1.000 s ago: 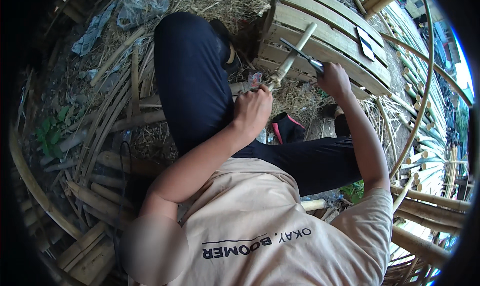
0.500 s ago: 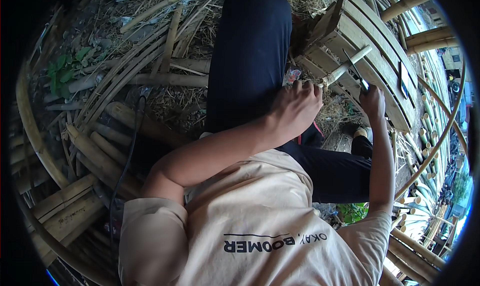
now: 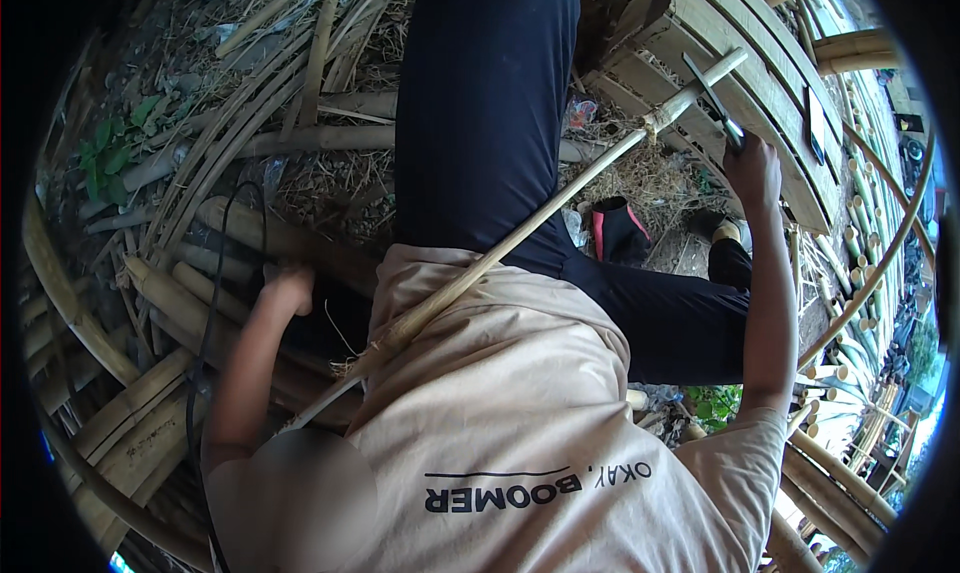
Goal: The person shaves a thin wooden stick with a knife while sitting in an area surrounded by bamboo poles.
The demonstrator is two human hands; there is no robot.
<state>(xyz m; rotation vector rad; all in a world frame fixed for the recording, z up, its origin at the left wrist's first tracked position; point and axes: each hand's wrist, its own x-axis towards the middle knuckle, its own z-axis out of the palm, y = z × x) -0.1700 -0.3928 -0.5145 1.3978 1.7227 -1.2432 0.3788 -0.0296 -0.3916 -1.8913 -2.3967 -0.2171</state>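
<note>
At 2 o'clock in the head view, the one right hand (image 3: 757, 173) has its grip closed around the dark handle of one knife (image 3: 713, 103). The blade points up and to the left, crossing one long pale stick (image 3: 510, 241) just short of the stick's upper end. That stick slants from between 1 and 2 o'clock down to 8 o'clock, passing over the dark trousers (image 3: 490, 113) at 12 o'clock and the edge of the beige shirt (image 3: 520, 403) at 6 o'clock. Two rough joints show along it, one near the knife and one lower left.

The one left hand (image 3: 290, 288) is at 9 o'clock, well apart from the stick and near one dark cord (image 3: 198, 363); its fingers are too shaded to tell whether its grip is narrow, wide or holding anything.

One slatted wooden crate (image 3: 775, 68) fills 2 o'clock behind the stick's upper end, with one phone (image 3: 817, 125) lying on it, farther out than the knife. One black-and-red item (image 3: 620, 231) lies between 2 and 3 o'clock. Two leafy plants show, one between 9 and 10 o'clock, one at 4 o'clock. Cut bamboo poles (image 3: 865, 223), too many to count, are stacked at 3 o'clock.
</note>
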